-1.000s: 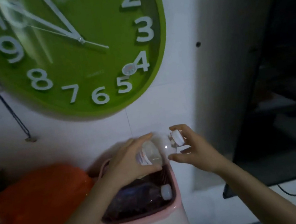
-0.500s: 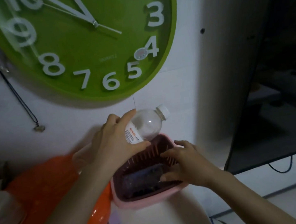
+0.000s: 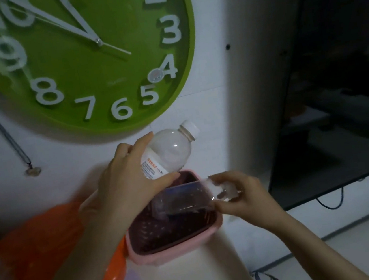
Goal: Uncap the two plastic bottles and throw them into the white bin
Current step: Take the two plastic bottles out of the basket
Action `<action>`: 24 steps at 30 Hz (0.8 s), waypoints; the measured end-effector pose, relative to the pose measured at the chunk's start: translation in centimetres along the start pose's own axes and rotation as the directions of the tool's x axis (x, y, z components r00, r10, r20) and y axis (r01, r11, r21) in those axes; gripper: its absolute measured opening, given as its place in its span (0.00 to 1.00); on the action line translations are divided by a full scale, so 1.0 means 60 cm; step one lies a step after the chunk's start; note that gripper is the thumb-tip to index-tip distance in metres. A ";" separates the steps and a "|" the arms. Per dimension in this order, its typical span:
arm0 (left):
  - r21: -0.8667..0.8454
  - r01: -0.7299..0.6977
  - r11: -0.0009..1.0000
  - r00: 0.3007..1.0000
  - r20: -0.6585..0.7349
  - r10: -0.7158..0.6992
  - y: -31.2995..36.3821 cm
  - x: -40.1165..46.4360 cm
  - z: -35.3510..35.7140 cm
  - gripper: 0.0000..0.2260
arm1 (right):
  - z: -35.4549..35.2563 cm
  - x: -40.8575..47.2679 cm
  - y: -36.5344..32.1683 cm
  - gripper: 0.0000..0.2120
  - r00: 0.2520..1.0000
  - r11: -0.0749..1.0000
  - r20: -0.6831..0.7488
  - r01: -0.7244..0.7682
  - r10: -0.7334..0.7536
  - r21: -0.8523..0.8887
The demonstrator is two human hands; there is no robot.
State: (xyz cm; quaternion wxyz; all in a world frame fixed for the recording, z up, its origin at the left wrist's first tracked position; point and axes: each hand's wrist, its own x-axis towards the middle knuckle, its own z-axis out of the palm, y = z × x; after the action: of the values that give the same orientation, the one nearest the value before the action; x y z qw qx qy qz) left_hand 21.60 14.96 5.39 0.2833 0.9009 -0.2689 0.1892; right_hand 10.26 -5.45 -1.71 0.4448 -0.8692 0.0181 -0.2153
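Two bottles in my hands over the basket

My left hand (image 3: 123,185) fingers clamp the labelled bottle (image 3: 169,153), its cap (image 3: 190,128) on, tilted above the pink basket (image 3: 169,247). My right hand (image 3: 244,195) fingers grip the second bottle (image 3: 182,199) by its neck, lying across the basket's rim.

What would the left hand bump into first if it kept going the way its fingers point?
Probably the white wall. The left hand grips a capped bottle pointing up and right, above the pink basket. Nothing else shows in that line, though depth is hard to judge.
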 end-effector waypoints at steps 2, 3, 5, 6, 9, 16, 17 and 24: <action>-0.053 -0.029 0.998 1.000 0.004 0.030 0.033 -0.002 0.008 0.41 | -0.036 -0.021 0.006 0.19 0.997 0.996 -0.063 -0.029 0.035 0.086; -0.079 -0.051 0.996 0.999 0.011 0.052 0.052 -0.002 0.016 0.41 | -0.056 -0.033 0.011 0.19 0.995 0.993 -0.092 -0.040 0.050 0.109; -0.122 -0.097 0.988 0.994 0.035 0.102 0.096 -0.005 0.036 0.41 | -0.100 -0.061 0.018 0.19 0.986 0.984 -0.147 -0.054 0.080 0.169; -0.145 -0.120 0.982 0.990 0.053 0.129 0.121 -0.008 0.048 0.41 | -0.123 -0.076 0.023 0.19 0.979 0.978 -0.180 -0.059 0.096 0.198; -0.249 -0.187 0.950 0.970 0.103 0.218 0.198 -0.019 0.090 0.40 | -0.196 -0.128 0.040 0.19 0.947 0.970 -0.289 -0.073 0.140 0.230; -0.538 -0.295 0.790 0.859 0.213 0.465 0.439 -0.072 0.231 0.42 | -0.395 -0.291 0.108 0.19 0.776 0.911 -0.546 -0.087 0.316 0.404; -0.574 -0.290 0.766 0.840 0.231 0.490 0.485 -0.084 0.256 0.42 | -0.433 -0.322 0.119 0.19 0.744 0.906 -0.576 -0.093 0.339 0.413; -0.760 -0.262 0.595 0.702 0.273 0.657 0.829 -0.206 0.432 0.40 | -0.687 -0.551 0.189 0.20 0.507 0.896 -0.738 -0.262 0.445 0.360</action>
State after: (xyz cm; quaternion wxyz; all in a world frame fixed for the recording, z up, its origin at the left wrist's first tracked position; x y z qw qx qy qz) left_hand -12.62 -30.82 -0.31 0.4394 0.6429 -0.6181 -0.1073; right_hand -33.96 -36.49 -1.32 0.5076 -0.6033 0.3728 -0.4892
